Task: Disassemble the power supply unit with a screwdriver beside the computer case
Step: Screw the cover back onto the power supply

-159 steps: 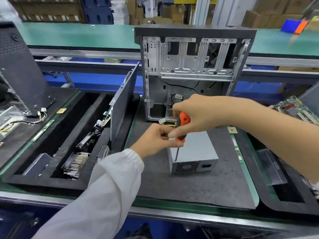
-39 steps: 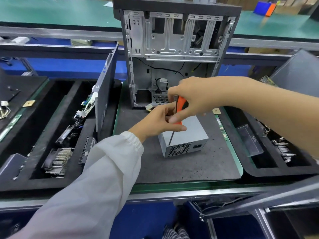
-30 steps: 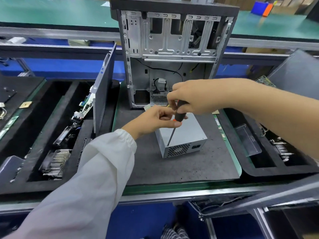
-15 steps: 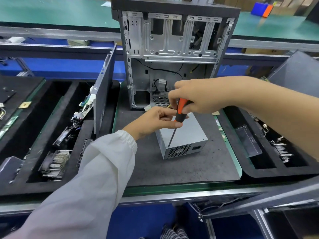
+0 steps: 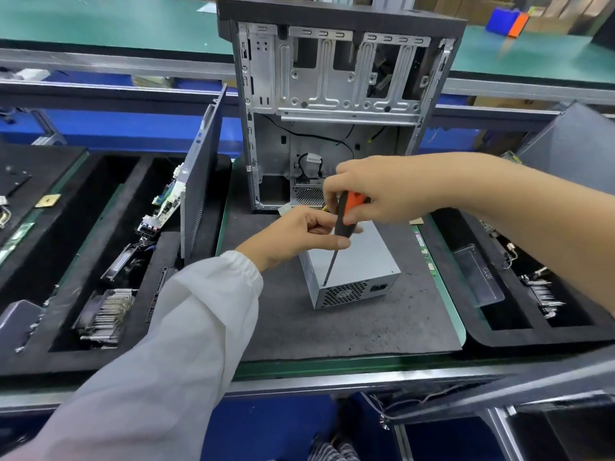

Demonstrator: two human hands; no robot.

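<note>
A grey metal power supply unit (image 5: 361,261) lies on the dark mat (image 5: 349,324), its vented end facing me. Behind it stands the open computer case (image 5: 332,104). My right hand (image 5: 379,191) grips the orange and black handle of a screwdriver (image 5: 341,221), held nearly upright. The shaft's tip touches the unit's near top edge at the left corner. My left hand (image 5: 296,234) pinches the lower part of the handle, where the shaft begins, between thumb and fingers.
A dark side panel (image 5: 199,181) leans upright left of the case. Black foam trays hold parts: a heatsink (image 5: 106,311) and boards on the left, a clear cover (image 5: 479,281) and another heatsink on the right. The bench's front rail (image 5: 299,380) runs below.
The screwdriver handle has turned in my right hand, showing orange, then black, then orange. Both hands stay at the unit's near corner. My view has shifted slightly.
</note>
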